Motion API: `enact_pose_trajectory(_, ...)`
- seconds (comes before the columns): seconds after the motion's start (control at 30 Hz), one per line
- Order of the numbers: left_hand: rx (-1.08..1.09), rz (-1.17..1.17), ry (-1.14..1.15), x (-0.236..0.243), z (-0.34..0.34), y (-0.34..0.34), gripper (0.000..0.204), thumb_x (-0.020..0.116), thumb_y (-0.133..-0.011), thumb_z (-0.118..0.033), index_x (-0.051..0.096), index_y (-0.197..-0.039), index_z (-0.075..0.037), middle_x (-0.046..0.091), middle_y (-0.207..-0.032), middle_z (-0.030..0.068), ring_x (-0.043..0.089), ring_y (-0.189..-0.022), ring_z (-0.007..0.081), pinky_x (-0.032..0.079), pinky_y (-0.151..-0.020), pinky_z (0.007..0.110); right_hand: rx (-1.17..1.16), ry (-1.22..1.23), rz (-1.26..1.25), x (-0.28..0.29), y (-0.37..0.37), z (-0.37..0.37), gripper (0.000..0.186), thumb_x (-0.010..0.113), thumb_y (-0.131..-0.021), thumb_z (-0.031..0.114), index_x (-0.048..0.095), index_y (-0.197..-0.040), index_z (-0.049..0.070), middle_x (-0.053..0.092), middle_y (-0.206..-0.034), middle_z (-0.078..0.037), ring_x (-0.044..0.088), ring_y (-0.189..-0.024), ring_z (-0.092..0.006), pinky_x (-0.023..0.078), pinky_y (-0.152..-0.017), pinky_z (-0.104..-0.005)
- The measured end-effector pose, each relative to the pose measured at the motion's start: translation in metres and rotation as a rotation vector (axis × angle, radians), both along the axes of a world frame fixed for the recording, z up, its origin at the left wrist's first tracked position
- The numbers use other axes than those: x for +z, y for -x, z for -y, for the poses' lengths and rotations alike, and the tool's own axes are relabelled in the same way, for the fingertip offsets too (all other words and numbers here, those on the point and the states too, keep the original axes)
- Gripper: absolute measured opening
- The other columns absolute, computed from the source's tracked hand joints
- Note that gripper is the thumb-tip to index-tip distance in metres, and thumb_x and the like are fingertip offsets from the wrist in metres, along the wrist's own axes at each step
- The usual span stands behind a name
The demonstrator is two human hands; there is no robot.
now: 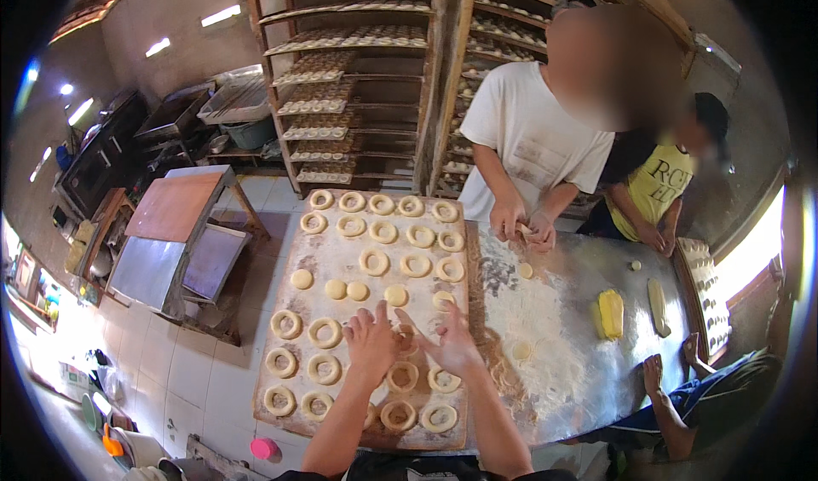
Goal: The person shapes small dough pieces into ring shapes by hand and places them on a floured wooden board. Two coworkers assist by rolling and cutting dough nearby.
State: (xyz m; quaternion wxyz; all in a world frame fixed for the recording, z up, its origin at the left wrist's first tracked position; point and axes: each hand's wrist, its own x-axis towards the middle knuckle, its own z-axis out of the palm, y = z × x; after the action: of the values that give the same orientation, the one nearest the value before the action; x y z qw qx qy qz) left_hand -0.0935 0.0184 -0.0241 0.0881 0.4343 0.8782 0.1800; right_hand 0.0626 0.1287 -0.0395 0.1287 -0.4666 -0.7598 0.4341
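While dough-laden wooden racks [433,80] fill the upper centre of the frame, pale floor tiles [186,370] spread across the lower left. A long, flour-dusted wooden board [328,255] runs through the middle, bearing smooth, pale dough rings [312,334] and flattened dough rounds [395,295]. At right, a shiny metal tabletop [613,379] holds a yellow oblong block [610,314]. Large dark lettering crosses a co-worker's yellow shirt [654,187] at upper right. Over the board's lower middle, the left hand [371,340] has bent fingers, the right hand [452,346] spread ones; whether either pinches dough I cannot tell.
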Motion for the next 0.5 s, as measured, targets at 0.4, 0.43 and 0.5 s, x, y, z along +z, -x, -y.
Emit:
enact_pose_trajectory(0.4,-0.25,0.48,-0.3,-0.019,-0.064,-0.15,0.039,0.065,-0.094,-0.019,0.056,-0.129,-0.004,0.069,-0.091,0.0194,0.068,-0.085,0.0373,0.054,-0.077,0.047,-0.232,-0.245,0.322,-0.059,-0.183,-0.077,0.042,0.074,-0.087,0.028,0.061,-0.117,0.002,0.069,-0.103,-0.024,0.065,-0.099,-0.0426,0.051,-0.085,-0.0499)
enact_pose_trajectory(0.43,-0.279,0.448,-0.31,-0.023,-0.071,-0.164,0.038,0.064,-0.095,-0.02,0.057,-0.129,-0.004,0.071,-0.087,0.0184,0.07,-0.081,0.0372,0.055,-0.074,0.047,-0.14,-0.241,0.195,-0.056,-0.181,-0.078,0.043,0.074,-0.087,0.028,0.06,-0.117,0.001,0.069,-0.103,-0.024,0.065,-0.098,-0.0433,0.051,-0.085,-0.0499)
enact_pose_trajectory(0.5,-0.306,0.456,-0.267,-0.025,-0.081,-0.179,0.036,0.063,-0.098,-0.023,0.06,-0.127,-0.003,0.074,-0.086,0.0172,0.072,-0.08,0.0352,0.056,-0.074,0.044,-0.127,-0.013,0.069,-0.042,-0.183,-0.081,0.041,0.077,-0.087,0.022,0.058,-0.114,0.0,0.067,-0.099,-0.019,0.068,-0.089,-0.0347,0.053,-0.078,-0.0425)
